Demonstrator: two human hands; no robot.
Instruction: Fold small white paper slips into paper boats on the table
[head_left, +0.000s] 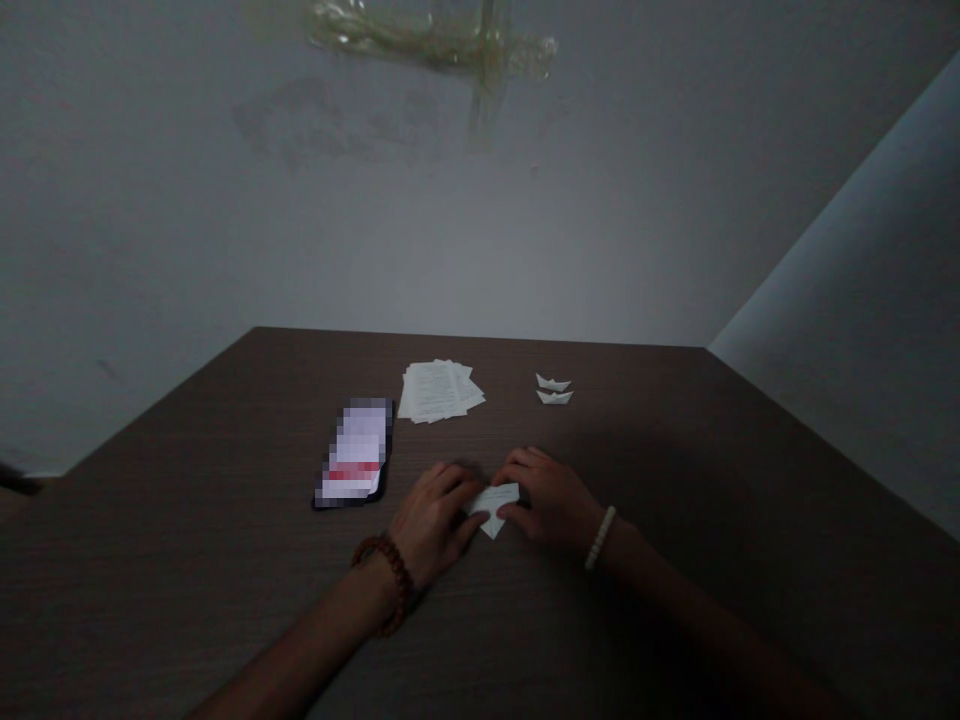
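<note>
A small folded piece of white paper with faint print lies low over the table between my hands, its pointed end toward me. My left hand, with a brown bead bracelet at the wrist, grips its left side between thumb and fingers. On the opposite side my right hand, wearing a pale bead bracelet, pinches the right edge. My fingers cover both side corners of the paper. Farther back to the right sit two small folded paper boats, one behind the other.
A loose stack of printed paper sheets lies beyond my left hand. Left of that hand is a phone with its screen lit and blurred. The brown table meets a grey wall at its far edge.
</note>
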